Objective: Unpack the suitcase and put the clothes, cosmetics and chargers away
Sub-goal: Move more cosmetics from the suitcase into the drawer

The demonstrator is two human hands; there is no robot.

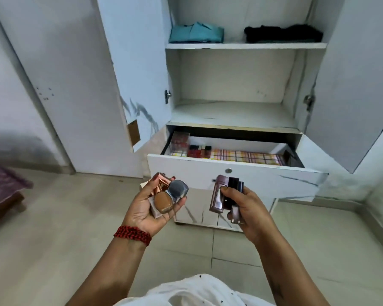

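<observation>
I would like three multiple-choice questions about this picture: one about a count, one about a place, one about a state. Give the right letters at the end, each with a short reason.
1. How many folded garments lie on the top shelf?
A. one
B. two
C. four

2. Where do the red bottles stand?
A. on the top shelf
B. on the floor
C. in the open drawer, toward its left end

3. What is the state of the left hand?
A. flat and bare
B. curled round several cosmetics
C. pressed on the drawer front

Key:
1 B: a teal garment and a black garment lie there.
2 C: they show above the drawer front, on the left.
3 B: its fingers cup them.
</observation>
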